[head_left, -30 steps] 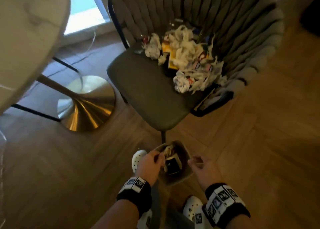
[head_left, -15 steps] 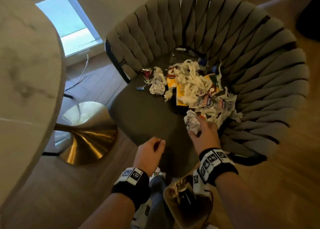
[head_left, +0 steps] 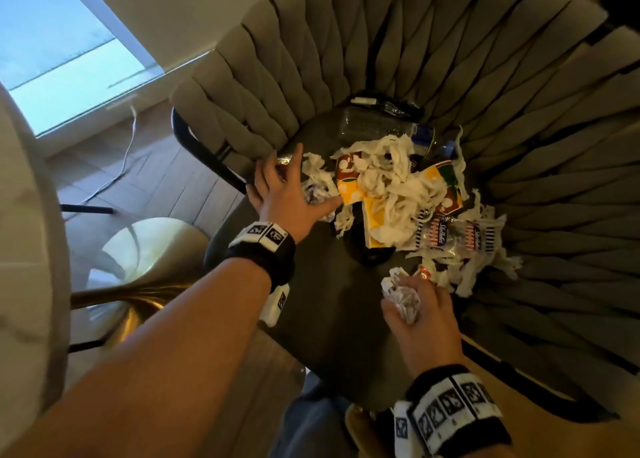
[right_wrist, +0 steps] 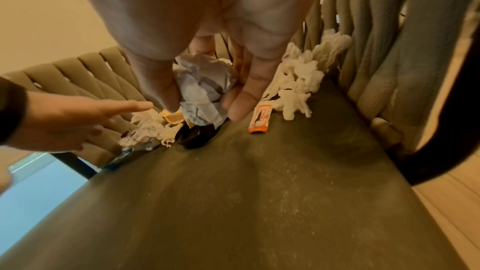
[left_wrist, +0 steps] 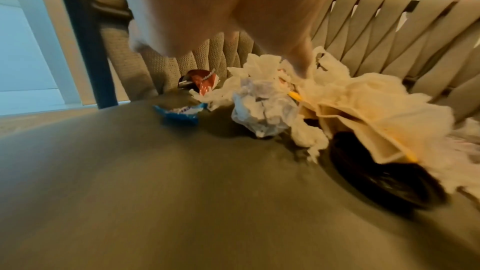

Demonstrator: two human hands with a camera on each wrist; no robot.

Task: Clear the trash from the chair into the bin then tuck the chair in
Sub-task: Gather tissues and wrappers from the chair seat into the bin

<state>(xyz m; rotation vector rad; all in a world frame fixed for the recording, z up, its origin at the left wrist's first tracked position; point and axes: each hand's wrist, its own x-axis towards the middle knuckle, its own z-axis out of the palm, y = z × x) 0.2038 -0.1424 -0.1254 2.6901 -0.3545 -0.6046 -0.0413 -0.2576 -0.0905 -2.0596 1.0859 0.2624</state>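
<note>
The grey woven-back chair (head_left: 346,319) carries a trash pile at the back of its seat: shredded white tissue (head_left: 391,180), a yellow and red carton (head_left: 349,184), a clear bottle (head_left: 377,125) and striped wrappers (head_left: 450,236). My right hand (head_left: 408,301) grips a crumpled paper ball (right_wrist: 202,83) just above the seat's near right part, beside an orange wrapper (right_wrist: 259,120). With fingers spread, my left hand (head_left: 298,180) reaches over the pile's left side, above another paper ball (left_wrist: 262,108), a blue wrapper (left_wrist: 179,114) and a red wrapper (left_wrist: 202,83). The bin's rim (head_left: 358,430) peeks out below my right wrist.
A marble-topped table (head_left: 20,249) on a gold pedestal base (head_left: 138,249) stands close on the left. A black lid (left_wrist: 384,182) lies under the tissue. A white cable (head_left: 121,166) runs over the wooden floor by the window. The chair's black frame (head_left: 204,156) curves around the seat.
Both hands have left the bin on the floor and come up onto the seat. The right hand took hold of a paper ball; the left stretched forward to the pile's left side.
</note>
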